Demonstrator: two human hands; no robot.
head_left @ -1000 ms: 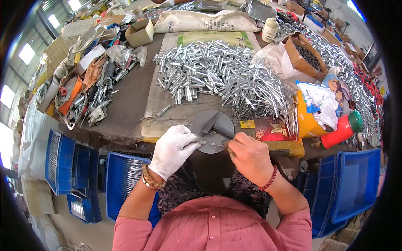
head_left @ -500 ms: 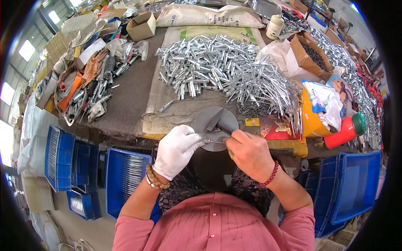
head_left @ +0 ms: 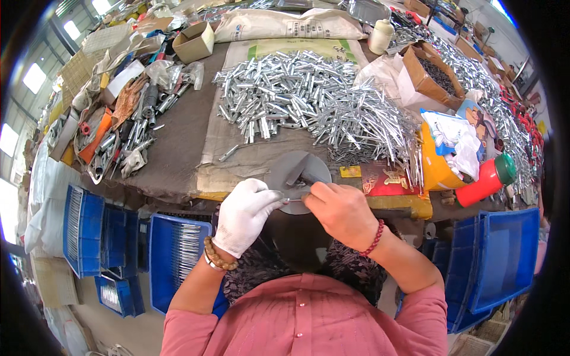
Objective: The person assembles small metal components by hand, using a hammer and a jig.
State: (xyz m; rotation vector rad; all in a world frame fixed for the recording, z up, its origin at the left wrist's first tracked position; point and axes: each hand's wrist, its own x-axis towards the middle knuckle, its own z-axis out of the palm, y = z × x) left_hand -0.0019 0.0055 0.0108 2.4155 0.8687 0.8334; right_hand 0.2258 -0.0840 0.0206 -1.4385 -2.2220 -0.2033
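Observation:
My left hand, in a white glove, pinches one end of a small thin metal rod. From the other side, the closed fingers of my bare right hand meet the rod's right end. Both hands are over the near edge of a round grey metal disc at the bench edge. A dark angular metal piece is on the disc, its right part covered by my right hand. Beyond lies a heap of short silvery tubes, running into thin silvery pins on the right.
Blue bins with silvery rods stand low on the left; further blue bins stand right. Tools clutter the bench's left. A carton of dark small parts, a yellow container and a red bottle line the right.
My right hand has shifted left, closer to my left hand, and now covers more of the dark piece's right side. The view has moved slightly.

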